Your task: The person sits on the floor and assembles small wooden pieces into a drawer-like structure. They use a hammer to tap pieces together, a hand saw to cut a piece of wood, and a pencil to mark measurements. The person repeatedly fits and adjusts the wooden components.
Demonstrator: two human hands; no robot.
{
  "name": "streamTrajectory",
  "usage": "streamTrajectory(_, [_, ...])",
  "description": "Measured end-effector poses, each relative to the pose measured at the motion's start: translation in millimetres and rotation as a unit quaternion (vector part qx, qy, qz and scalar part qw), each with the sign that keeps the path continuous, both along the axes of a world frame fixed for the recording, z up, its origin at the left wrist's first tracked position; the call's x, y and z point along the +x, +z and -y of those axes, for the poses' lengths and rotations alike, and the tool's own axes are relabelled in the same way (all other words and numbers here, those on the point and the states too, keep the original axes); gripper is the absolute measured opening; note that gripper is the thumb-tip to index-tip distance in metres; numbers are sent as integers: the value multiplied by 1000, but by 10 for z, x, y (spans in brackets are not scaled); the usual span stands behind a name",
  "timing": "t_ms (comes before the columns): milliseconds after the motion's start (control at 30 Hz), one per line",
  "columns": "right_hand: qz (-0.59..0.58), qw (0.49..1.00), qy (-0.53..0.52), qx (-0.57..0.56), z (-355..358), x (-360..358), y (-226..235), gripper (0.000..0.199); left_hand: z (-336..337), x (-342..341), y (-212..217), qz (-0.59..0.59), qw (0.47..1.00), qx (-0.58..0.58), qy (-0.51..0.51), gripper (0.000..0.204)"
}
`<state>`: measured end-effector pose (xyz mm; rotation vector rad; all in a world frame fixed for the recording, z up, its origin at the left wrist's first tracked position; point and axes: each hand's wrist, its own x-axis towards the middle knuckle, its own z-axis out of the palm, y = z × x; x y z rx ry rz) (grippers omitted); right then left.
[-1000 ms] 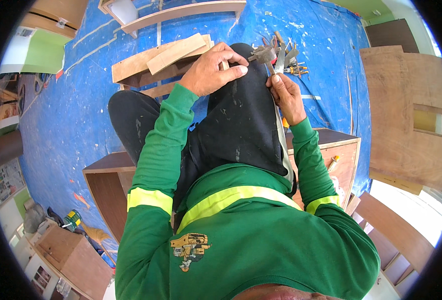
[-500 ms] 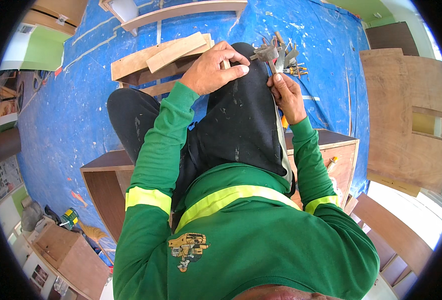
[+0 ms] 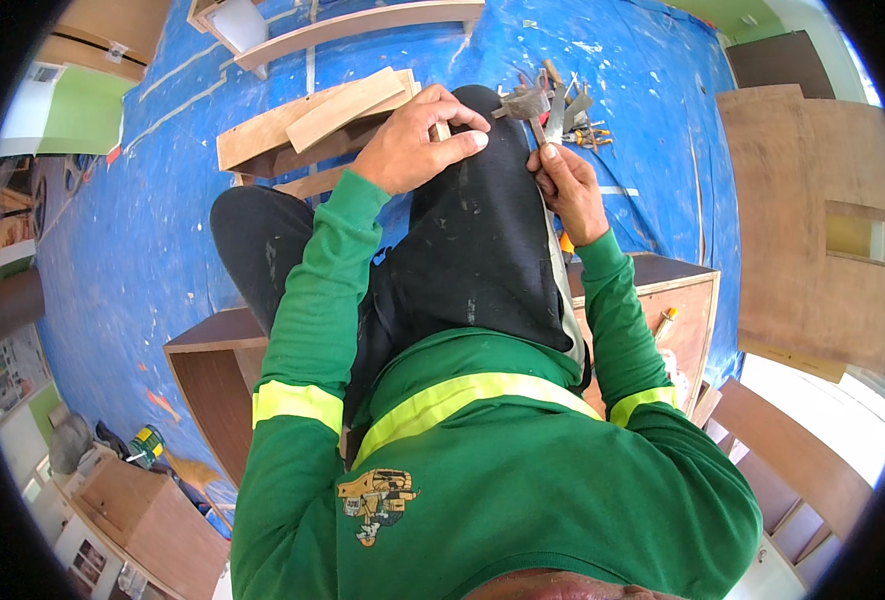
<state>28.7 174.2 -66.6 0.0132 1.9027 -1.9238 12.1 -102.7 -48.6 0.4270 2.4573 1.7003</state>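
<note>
My left hand [image 3: 409, 143] is closed above my raised knee, with a small piece of light wood [image 3: 441, 130] showing between thumb and fingers. Most of that piece is hidden by the hand. In my right hand [image 3: 571, 190] is a hammer [image 3: 524, 104], gripped by its handle with the thumb on top. Its metal head stands beyond the hand, over the outer side of the knee and to the right of my left fingers. Just beyond the left hand lies a wooden frame [image 3: 247, 147] with a loose light board [image 3: 342, 110] across it.
Several hand tools [image 3: 584, 125] lie in a heap on the blue floor sheet [image 3: 142, 270] beyond the hammer. Wooden boxes flank me, a left one [image 3: 202, 390] and a right one [image 3: 697, 310]. Large plywood panels [image 3: 777, 230] stand at the right; a long board [image 3: 362, 24] lies farther off.
The whole view has shifted slightly. Both hands keep their holds, and the hammer stays close to the same place beside the knee.
</note>
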Motion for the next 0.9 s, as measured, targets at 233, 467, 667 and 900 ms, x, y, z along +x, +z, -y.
streamTrajectory(233, [3, 1000, -4, 15, -25, 0, -17, 41, -13, -16, 8, -43, 999, -4, -7, 25])
streamTrajectory(467, [-33, 999, 3, 31, -12, -6, -27, 47, -13, -51, 35, -14, 1000, -13, -6, 27])
streamTrajectory(667, [-67, 997, 4, 48, -14, -22, -105, 50, -17, -57, -5, 5, 1000, 12, -3, 26])
streamTrajectory(900, [-99, 993, 9, 65, 0, -22, -152, 51, -9, -63, -4, -7, 1000, 21, -11, 26])
